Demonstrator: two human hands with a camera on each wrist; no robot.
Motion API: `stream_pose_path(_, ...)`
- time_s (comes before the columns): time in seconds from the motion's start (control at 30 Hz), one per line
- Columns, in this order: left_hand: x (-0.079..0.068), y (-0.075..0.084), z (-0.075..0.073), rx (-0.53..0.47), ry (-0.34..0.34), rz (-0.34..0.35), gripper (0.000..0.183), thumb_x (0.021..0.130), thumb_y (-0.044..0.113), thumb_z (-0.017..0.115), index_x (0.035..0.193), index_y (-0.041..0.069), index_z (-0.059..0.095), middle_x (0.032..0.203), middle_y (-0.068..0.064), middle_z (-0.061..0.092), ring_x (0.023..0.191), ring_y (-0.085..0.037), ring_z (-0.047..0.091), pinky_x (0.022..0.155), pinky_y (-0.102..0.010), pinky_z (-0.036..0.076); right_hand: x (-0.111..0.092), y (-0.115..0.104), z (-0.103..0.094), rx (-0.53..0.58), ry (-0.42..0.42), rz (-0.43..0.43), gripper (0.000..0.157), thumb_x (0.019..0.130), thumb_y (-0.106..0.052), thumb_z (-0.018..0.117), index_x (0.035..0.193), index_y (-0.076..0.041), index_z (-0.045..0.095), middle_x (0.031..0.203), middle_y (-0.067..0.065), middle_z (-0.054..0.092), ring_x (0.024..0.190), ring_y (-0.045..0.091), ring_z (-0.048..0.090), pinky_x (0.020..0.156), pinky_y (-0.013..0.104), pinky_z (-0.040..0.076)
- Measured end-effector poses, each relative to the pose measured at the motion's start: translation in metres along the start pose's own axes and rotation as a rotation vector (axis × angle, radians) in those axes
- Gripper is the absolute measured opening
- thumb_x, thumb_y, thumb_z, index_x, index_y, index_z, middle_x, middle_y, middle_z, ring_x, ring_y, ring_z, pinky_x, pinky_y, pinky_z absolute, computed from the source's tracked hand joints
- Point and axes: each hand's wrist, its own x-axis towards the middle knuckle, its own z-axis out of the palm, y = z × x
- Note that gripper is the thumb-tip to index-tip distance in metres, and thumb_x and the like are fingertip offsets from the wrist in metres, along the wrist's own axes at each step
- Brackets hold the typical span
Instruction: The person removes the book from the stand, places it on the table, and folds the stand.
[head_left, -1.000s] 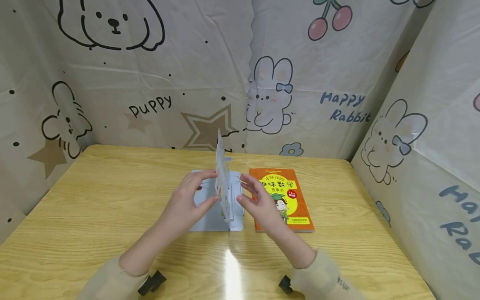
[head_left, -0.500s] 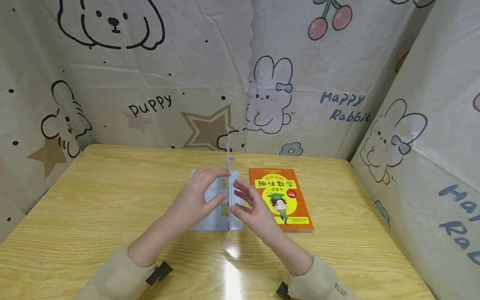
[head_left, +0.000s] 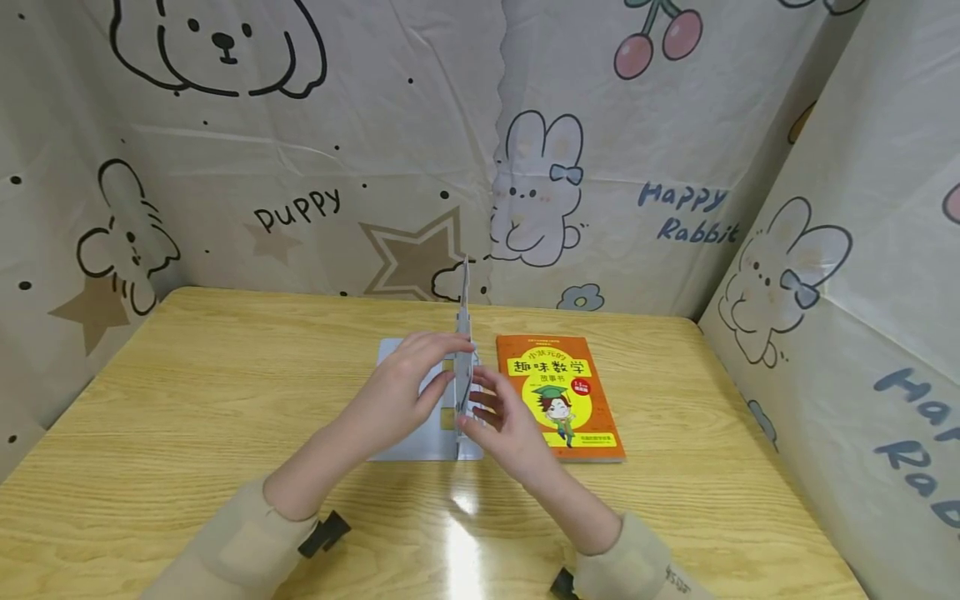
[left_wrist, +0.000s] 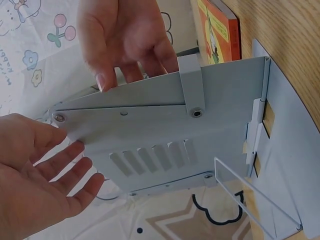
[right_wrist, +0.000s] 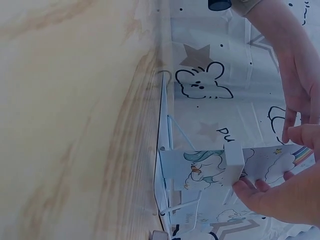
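A pale blue metal book stand (head_left: 420,442) lies with its base on the table, its hinged back panel (left_wrist: 150,122) raised nearly upright. Slots and rivets mark the panel's rear; a unicorn picture covers its front (right_wrist: 205,167). My left hand (head_left: 408,379) is on the rear side, fingertips at the panel near its outer end, fingers loosely bent. On the printed side is my right hand (head_left: 513,425), thumb apart from the fingers, with fingertips beside a folded metal clip (right_wrist: 233,162) at the panel's edge. The panel partly hides the right fingertips in the left wrist view.
An orange storybook (head_left: 562,400) lies flat just right of the stand. Wire legs (left_wrist: 245,192) stick out between base and panel. Behind the wooden table (head_left: 225,367) hangs a printed cloth (head_left: 420,125).
The panel has swung from leaning left, through edge-on, to slightly right of upright. My left hand has moved right with it, while my right hand has lowered slightly toward its front.
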Motion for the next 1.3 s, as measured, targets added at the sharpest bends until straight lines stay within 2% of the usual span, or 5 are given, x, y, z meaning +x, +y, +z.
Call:
stream_pose_path(0.17, 0.002, -0.003, 0.0, -0.032, -0.044, 0.026, 0.039, 0.089, -0.002, 0.058, 0.125, 0.012, 0.057, 0.129, 0.0, 0.057, 0.124, -0.019, 0.048, 0.103, -0.038, 0.042, 0.001, 0.0, 0.0, -0.033, 0.033, -0.017, 0.067, 0.087, -0.015, 0.067, 0.143, -0.009, 0.031, 0.142, 0.016, 0.038, 0.121, 0.029, 0.049, 0.103, 0.045, 0.041)
stream_pose_path(0.33, 0.002, -0.012, 0.0, -0.086, -0.1, 0.052, 0.044, 0.09, -0.003, 0.057, 0.131, 0.013, 0.053, 0.134, -0.002, 0.053, 0.128, -0.02, 0.045, 0.106, -0.04, 0.039, 0.001, 0.0, -0.001, -0.062, 0.047, -0.038, 0.066, 0.087, -0.012, 0.066, 0.143, -0.011, 0.03, 0.14, 0.016, 0.04, 0.119, 0.031, 0.05, 0.101, 0.046, 0.043)
stream_pose_path(0.6, -0.001, -0.044, 0.0, -0.112, -0.154, -0.099, 0.053, 0.088, 0.007, 0.065, 0.137, 0.014, 0.046, 0.139, -0.003, 0.048, 0.132, -0.024, 0.04, 0.108, -0.046, 0.034, 0.0, -0.002, -0.002, -0.07, 0.067, -0.006, 0.067, 0.086, -0.01, 0.066, 0.143, -0.017, 0.031, 0.138, 0.008, 0.043, 0.118, 0.027, 0.051, 0.101, 0.043, 0.044)
stream_pose_path(1.0, -0.015, -0.099, 0.007, -0.156, -0.233, -0.258, 0.065, 0.083, 0.024, 0.073, 0.14, 0.019, 0.042, 0.144, -0.003, 0.043, 0.135, -0.027, 0.034, 0.11, -0.051, 0.029, -0.001, 0.001, -0.004, -0.021, 0.062, -0.007, 0.066, 0.087, -0.007, 0.064, 0.143, -0.012, 0.029, 0.138, 0.013, 0.041, 0.119, 0.031, 0.05, 0.103, 0.045, 0.042)
stream_pose_path(1.3, -0.022, -0.125, 0.012, -0.137, -0.31, -0.286, 0.071, 0.079, 0.022, 0.077, 0.141, 0.016, 0.042, 0.145, -0.006, 0.04, 0.135, -0.029, 0.034, 0.11, -0.052, 0.028, -0.004, 0.003, -0.007, -0.03, 0.075, 0.0, 0.066, 0.087, -0.008, 0.064, 0.143, -0.018, 0.03, 0.135, 0.011, 0.044, 0.116, 0.029, 0.053, 0.1, 0.043, 0.045)
